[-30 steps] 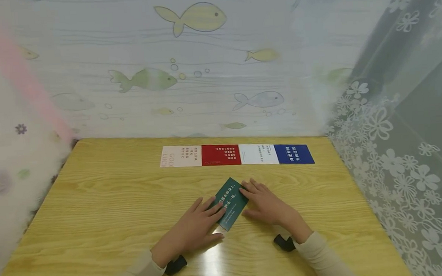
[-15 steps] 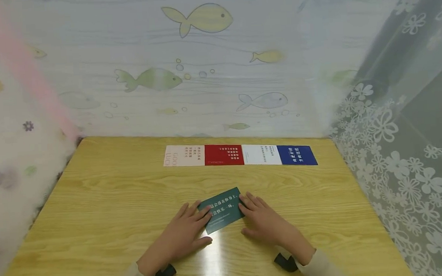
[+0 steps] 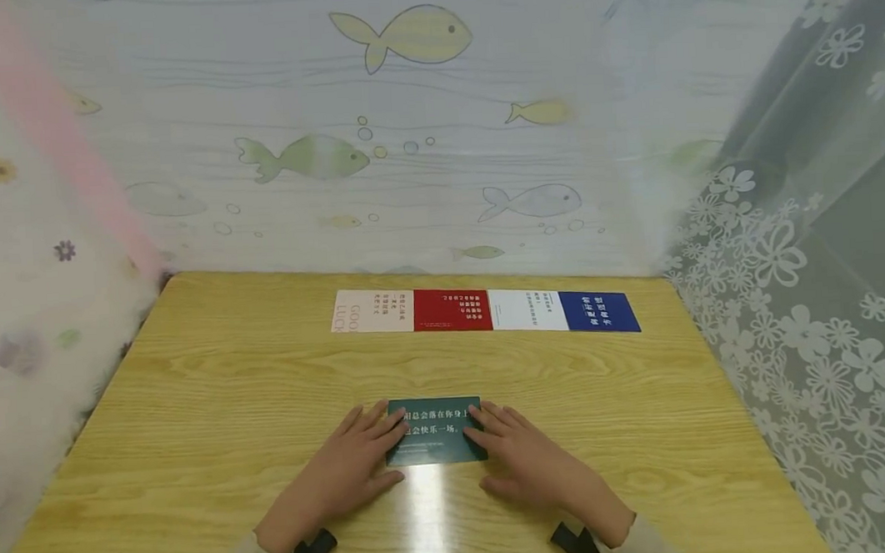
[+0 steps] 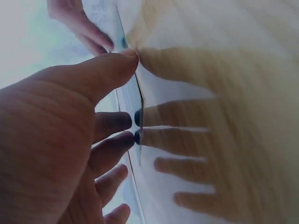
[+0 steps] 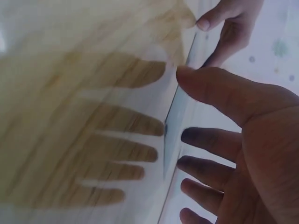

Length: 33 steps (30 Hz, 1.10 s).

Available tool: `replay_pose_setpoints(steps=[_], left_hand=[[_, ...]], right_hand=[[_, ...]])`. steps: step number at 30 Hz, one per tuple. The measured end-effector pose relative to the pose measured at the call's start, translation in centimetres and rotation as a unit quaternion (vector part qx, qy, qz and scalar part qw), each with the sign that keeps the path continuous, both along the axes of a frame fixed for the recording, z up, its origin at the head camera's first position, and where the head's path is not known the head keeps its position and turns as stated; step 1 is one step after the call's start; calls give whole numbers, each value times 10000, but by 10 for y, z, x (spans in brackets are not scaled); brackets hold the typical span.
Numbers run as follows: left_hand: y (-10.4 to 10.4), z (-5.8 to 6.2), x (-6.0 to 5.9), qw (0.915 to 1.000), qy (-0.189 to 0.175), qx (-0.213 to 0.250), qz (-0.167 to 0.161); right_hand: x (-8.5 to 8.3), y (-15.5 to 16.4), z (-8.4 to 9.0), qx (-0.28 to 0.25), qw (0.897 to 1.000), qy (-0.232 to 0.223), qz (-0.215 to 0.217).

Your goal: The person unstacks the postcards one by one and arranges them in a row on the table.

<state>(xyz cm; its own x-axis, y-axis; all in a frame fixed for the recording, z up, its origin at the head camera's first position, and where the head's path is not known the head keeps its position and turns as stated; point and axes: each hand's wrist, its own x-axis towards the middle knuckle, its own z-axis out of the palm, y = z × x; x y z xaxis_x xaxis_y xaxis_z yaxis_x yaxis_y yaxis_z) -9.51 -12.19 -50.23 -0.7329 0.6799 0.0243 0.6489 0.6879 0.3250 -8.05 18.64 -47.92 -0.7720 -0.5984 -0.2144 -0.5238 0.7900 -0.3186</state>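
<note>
A dark green card (image 3: pixel 435 446) with white writing lies flat on the wooden table, its long edges running left to right. Over its left end lie the fingertips of my left hand (image 3: pixel 343 465), fingers extended and thumb spread toward me. My right hand (image 3: pixel 535 459) mirrors it at the right end, fingers likewise extended over the card. Seen edge-on in the left wrist view, the card (image 4: pixel 130 88) is just at the left fingertips. In the right wrist view, a small gap shows between the right fingers (image 5: pixel 210 142) and the card (image 5: pixel 174 119).
Farther back, a row of cards lies edge to edge: pale pink (image 3: pixel 369 311), red (image 3: pixel 452 310), white (image 3: pixel 527 310) and blue (image 3: pixel 602 311). A fish-patterned curtain (image 3: pixel 319 216) hangs behind the table (image 3: pixel 230 388). Lace (image 3: pixel 779 259) borders the right side.
The green card has turned clockwise from a steep tilt to lie straight, sliding slightly left and nearer me. My left hand has moved left and toward me; the right hand follows the card's right end.
</note>
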Motion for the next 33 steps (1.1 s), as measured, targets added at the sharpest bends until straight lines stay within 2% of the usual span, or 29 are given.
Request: replay_pose_setpoints(steps=[11, 16, 20, 24, 33], left_hand=[[-10, -3, -8, 9992, 268, 2, 283], [-12, -2, -14, 9994, 15, 20, 352], [-12, -3, -20, 9991, -149, -29, 387], [-12, -5, -22, 9990, -198, -87, 393], [-11, -3, -23, 9988, -230, -11, 439]], right_hand=[[-18, 8, -9, 34, 9994, 103, -333], [-28, 11, -7, 2, 9990, 255, -370], [-32, 11, -4, -72, 9989, 106, -453], [-32, 11, -3, -152, 9987, -61, -475], [-32, 10, -1, -366, 9986, 85, -382]])
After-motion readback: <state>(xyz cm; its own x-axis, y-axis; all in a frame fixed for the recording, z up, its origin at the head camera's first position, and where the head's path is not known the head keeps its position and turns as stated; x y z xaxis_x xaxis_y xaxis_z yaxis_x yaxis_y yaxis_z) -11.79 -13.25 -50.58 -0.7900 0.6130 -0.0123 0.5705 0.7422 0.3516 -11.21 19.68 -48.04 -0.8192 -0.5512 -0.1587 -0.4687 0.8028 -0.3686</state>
